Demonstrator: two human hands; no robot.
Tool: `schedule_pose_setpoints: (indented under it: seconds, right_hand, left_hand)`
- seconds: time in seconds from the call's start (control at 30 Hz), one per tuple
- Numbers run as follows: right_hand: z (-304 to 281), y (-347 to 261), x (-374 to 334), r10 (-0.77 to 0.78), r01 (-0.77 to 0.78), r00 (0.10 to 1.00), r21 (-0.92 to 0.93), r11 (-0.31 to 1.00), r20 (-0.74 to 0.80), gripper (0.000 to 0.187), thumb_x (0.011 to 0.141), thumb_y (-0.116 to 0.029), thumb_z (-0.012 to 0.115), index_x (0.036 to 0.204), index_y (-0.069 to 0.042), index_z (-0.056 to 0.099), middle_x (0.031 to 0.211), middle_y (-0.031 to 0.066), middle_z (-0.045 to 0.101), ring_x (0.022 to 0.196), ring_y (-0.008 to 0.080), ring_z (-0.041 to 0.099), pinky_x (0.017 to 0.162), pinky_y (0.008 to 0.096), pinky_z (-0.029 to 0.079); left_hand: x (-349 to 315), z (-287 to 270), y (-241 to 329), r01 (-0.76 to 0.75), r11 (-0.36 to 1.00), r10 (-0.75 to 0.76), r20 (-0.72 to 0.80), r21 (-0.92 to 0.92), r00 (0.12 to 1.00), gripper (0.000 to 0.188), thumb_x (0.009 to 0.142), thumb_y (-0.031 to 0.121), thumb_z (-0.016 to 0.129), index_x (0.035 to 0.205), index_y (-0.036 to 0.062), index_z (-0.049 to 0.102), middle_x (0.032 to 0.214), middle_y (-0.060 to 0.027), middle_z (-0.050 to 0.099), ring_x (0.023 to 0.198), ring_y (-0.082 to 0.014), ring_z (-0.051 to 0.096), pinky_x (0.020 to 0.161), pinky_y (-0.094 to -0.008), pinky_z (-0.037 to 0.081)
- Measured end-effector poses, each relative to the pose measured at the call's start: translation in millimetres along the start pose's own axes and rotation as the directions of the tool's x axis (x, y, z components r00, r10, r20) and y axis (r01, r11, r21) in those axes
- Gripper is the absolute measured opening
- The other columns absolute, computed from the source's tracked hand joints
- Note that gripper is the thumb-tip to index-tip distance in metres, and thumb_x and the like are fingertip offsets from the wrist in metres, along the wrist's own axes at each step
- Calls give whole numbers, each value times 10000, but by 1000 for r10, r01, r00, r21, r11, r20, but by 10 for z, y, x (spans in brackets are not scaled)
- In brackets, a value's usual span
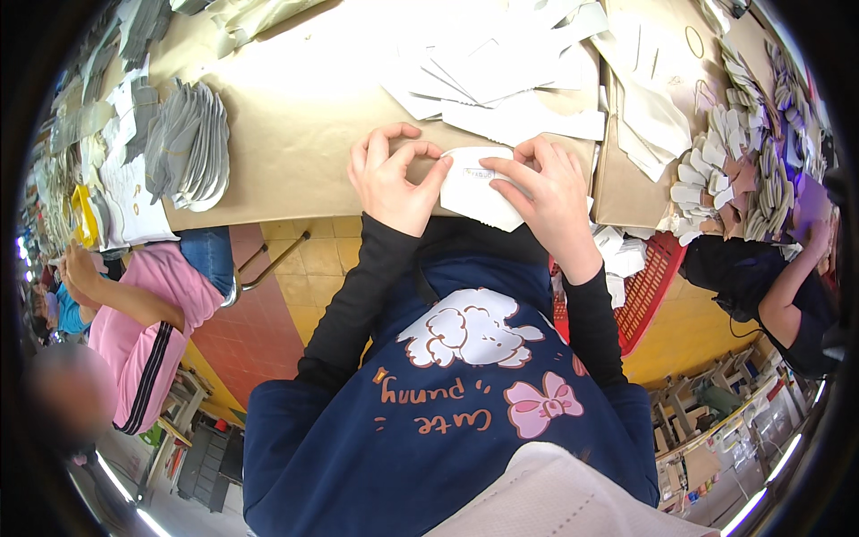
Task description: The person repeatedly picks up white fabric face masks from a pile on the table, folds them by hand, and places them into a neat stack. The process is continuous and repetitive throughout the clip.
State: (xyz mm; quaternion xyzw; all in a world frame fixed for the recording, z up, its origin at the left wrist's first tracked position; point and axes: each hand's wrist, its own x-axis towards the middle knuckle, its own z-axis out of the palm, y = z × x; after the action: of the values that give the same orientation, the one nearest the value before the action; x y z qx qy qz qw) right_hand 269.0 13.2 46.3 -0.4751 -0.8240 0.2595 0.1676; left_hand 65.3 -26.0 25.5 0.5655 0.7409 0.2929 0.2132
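Over the near edge of the table, both hands hold a small white cut piece (467,199) with one rounded end and a small printed label on its face. My left hand (391,179) pinches the upper left edge of the piece between thumb and forefinger, its other fingers curled loosely. At the label and right side, my right hand (557,199) grips the piece with bent fingers, which cover part of the label. Just beyond the hands lies a loose heap of white cut pieces (501,76), some of them long strips.
Grey cut pieces (188,143) stand stacked at the left on the brown-covered table (286,170). Bundles of pale pieces (711,170) fill the right side. A red plastic basket (651,291) sits below the table edge. Co-workers are at left, in a pink shirt (148,313), and at right.
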Motion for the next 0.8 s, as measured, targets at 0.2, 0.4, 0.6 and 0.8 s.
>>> schedule_pose_setpoints:
  seconds: [0.2,0.4,0.6,0.8]
  right_hand:
    - [-17,-6,-1,-8,8,1000,-14,1000,21,262,814,-199,763,1072,-242,757,911,-9,550,882,192,559,788,366,415]
    - [-48,-60,18,-48,51,998,-87,995,37,330,819,-175,748,1140,-250,747,922,11,546,885,199,560,791,358,432]
    - [-28,-125,-20,-153,172,984,-260,950,92,404,853,-121,636,1230,-245,712,937,29,545,897,203,574,788,362,434]
    - [22,-80,-48,-179,209,974,-243,947,139,448,830,-92,595,1259,-176,691,1020,90,587,967,252,603,826,393,455]
  left_hand:
    - [11,35,19,14,1000,-14,-13,22,1000,113,752,217,815,789,162,724,1124,19,597,1182,-261,459,1039,-452,331]
    - [19,3,25,-29,997,27,32,66,999,190,758,241,821,892,164,710,1165,-8,572,1203,-278,439,1043,-473,319]
    - [-27,-2,-23,-43,996,37,83,81,996,274,754,282,836,963,161,707,1212,-40,551,1227,-299,418,1050,-480,313]
    - [-17,30,-155,-215,965,217,4,150,976,396,691,348,880,934,100,690,1171,-108,565,1150,-344,486,1003,-470,389]
